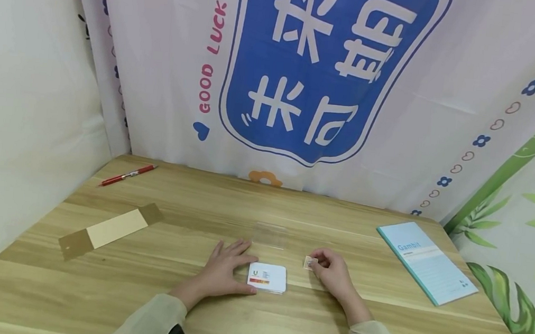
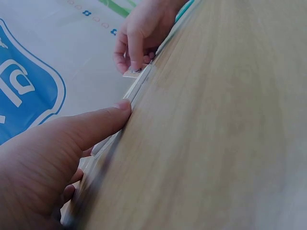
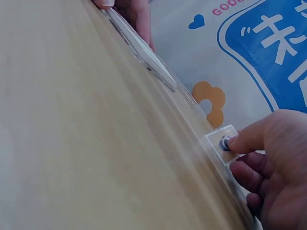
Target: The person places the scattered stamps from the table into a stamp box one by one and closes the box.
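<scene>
only right wrist view shows the sachet's [image 3: 222, 143] dark button; right hand [image 3: 273, 177] pinches it.

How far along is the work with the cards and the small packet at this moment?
Early, it seems. Laid out already: a clear sleeve lies flat behind the white card stack, and a strip, pen and booklet sit untouched. In hand: the left hand rests against the stack while the right hand pinches a small packet. Left: the packet looks unopened, and the sleeve holds nothing.

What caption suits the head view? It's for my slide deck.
Left hand rests beside a white card stack; right hand pinches a small packet.
</scene>
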Demonstrator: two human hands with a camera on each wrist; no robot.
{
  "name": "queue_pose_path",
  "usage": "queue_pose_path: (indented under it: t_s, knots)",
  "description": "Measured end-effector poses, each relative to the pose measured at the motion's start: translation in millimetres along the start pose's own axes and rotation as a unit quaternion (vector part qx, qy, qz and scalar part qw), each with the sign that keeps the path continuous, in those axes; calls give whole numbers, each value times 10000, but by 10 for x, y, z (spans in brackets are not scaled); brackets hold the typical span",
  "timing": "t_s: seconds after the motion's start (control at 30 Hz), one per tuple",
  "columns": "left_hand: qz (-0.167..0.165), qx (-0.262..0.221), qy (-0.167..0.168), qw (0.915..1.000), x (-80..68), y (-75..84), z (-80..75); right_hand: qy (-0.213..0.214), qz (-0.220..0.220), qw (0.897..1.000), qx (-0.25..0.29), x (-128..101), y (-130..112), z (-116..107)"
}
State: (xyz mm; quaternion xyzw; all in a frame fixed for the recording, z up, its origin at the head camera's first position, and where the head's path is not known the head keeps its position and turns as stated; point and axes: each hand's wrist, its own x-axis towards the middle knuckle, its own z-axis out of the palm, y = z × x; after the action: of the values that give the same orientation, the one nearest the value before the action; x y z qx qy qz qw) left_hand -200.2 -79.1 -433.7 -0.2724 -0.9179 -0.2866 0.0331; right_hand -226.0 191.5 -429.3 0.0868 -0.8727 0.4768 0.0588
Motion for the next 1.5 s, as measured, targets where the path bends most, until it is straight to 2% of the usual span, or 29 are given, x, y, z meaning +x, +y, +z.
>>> queue_pose_path:
  t_s: [0.17,0.37,0.47,0.63,0.77,1.0,1.13,1.27,1.5]
  knots:
    - [-14,-45,-5,10000,-7,0,-1,-213,179,9967,765,-23,-132,53]
    - [-13,-21,3,10000,-6,-3,0,-910,-130,9861,1383,-65,-312,156]
    - [-7,-15,4,10000,-3,-2,0,-1196,-181,9817,1469,-86,-350,207]
    - [-25,-9,-19,10000,-1,5,3,-1369,-289,9811,1338,-123,-339,271]
    - [-33,-22,-36,10000,3,12,2,-1375,-547,9838,1010,-141,-346,308]
    - [-20,-17,2,10000,4,11,-1,-1184,-785,9885,526,-226,-599,306]
    - [-24,15,5,10000,1,11,-2,-1142,-879,9888,398,-251,-652,309]
    - [-18,9,0,10000,2,7,-3,-1100,-993,9883,367,-224,-544,345]
    - [-14,24,-3,10000,7,5,-5,-1037,-1028,9893,-65,-146,-296,417]
